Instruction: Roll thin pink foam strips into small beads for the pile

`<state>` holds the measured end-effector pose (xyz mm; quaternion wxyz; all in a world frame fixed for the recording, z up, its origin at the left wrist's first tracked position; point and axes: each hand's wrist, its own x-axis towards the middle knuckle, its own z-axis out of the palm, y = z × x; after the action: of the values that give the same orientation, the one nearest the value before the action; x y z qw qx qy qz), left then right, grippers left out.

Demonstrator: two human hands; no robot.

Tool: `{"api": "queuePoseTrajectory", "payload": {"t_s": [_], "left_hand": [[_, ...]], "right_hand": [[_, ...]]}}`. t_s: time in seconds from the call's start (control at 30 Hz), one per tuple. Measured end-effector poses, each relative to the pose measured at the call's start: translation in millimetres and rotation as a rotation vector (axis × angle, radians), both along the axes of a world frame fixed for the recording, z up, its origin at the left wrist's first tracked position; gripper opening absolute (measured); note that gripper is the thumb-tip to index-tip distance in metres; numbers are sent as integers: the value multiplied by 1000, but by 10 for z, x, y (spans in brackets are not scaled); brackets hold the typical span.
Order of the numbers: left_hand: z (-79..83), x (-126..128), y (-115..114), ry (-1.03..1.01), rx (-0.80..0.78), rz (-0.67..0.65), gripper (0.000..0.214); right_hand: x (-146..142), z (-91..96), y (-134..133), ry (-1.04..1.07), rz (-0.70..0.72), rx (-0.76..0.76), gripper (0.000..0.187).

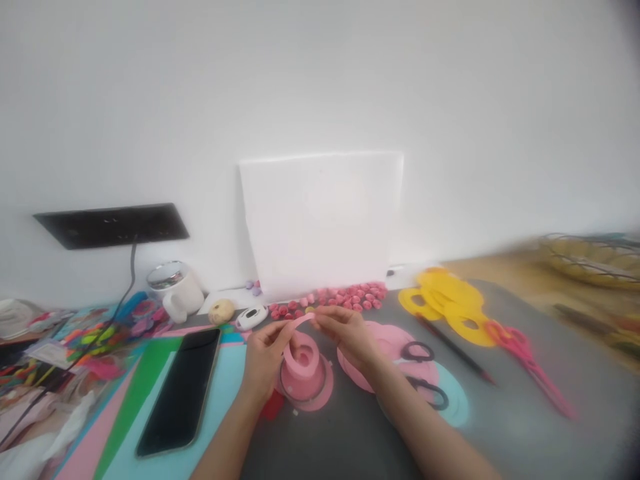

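Between my two hands a pink paper spiral hangs, its strip bent in an arch at the top. My left hand pinches the strip's left side with thumb and fingers. On the other side, my right hand pinches the strip's end. Beneath the spiral lie pink paper circles, partly covered by it. More pink paper circles rest to the right, with dark-handled scissors on top and a light blue paper circle under them.
Several rolled pink and red paper roses line the back before a white board. To the left are a phone and a white mug. Yellow paper pieces, a pencil and pink scissors lie right.
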<state>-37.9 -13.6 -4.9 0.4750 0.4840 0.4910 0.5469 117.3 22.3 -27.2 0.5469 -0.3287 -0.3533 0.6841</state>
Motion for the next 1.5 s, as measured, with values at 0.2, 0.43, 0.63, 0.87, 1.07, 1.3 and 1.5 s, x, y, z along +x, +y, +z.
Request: {"api": "queuePoseTrajectory", "payload": {"t_s": [0.2, 0.43, 0.63, 0.87, 1.07, 1.3, 1.5], "left_hand": [[-40, 10, -14, 45, 7, -48, 20], [-32, 27, -26, 57, 4, -55, 20], [-42, 4, -19, 74, 22, -46, 21], [-48, -6, -2, 94, 41, -15, 24], [-70, -2, 0, 94, 30, -40, 23], [-54, 1, -14, 99, 32, -45, 22], [-65, 4, -16, 94, 52, -47, 22]], "right_hand": [[7, -40, 16, -87, -50, -5, 27], [-11, -16, 9, -104, -30, 69, 21], [-21, 18, -11, -116, -5, 57, 21], [-28, 40, -25, -57, -3, -6, 27], [-14, 12, -2, -56, -45, -22, 27], [-20, 10, -17, -89, -18, 24, 22], [-26, 17, -13, -107, -28, 52, 22]]}}
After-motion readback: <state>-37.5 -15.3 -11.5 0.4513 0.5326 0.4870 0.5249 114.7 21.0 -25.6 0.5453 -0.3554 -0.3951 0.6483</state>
